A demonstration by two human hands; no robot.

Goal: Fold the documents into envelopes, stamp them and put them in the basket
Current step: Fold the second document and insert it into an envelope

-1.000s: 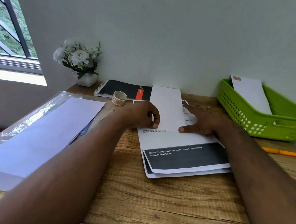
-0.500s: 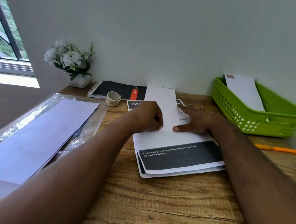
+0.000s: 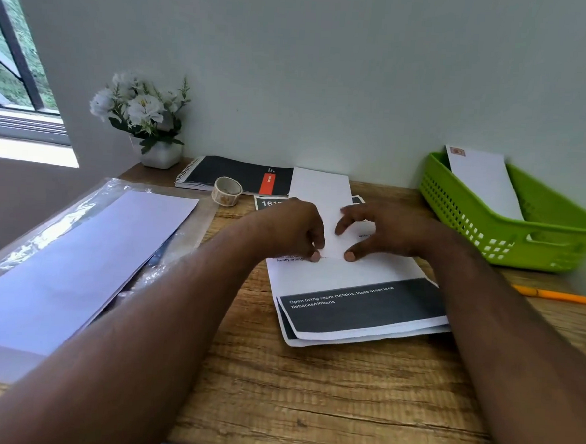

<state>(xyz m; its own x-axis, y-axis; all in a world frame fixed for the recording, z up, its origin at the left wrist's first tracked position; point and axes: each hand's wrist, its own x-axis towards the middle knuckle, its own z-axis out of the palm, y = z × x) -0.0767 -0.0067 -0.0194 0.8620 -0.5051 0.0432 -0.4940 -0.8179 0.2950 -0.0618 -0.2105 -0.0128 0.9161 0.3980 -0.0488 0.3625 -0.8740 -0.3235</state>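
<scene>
Both hands over folded white sheet, lying lengthwise away from viewer on top of printed document stack at bench centre. Left hand curled, thumb tip pressed down at sheet's near left corner, fingers bent against its left edge; looks like a pinch on the sheet, underside contact not visible. Right hand arched over sheet's right side, thumb tip planted at near right corner, forefinger bent down onto the sheet, remaining fingers spread and loosely curved, nothing enclosed. Stack underneath: several sheets fanned slightly, dark printed band with white text along near edge, another dark header corner showing just beyond left hand. Green basket at right rear against wall, well apart from hands, one stamped envelope leaning inside, stamp at upper left corner. Tape-like roll just left of stack's far end, touching front edge of black spiral notebook. Clear plastic sleeve with blank white envelopes along left side of bench. White flowers in small white pot at rear left corner near window. Orange pencil on bench to the right, just in front of basket.
</scene>
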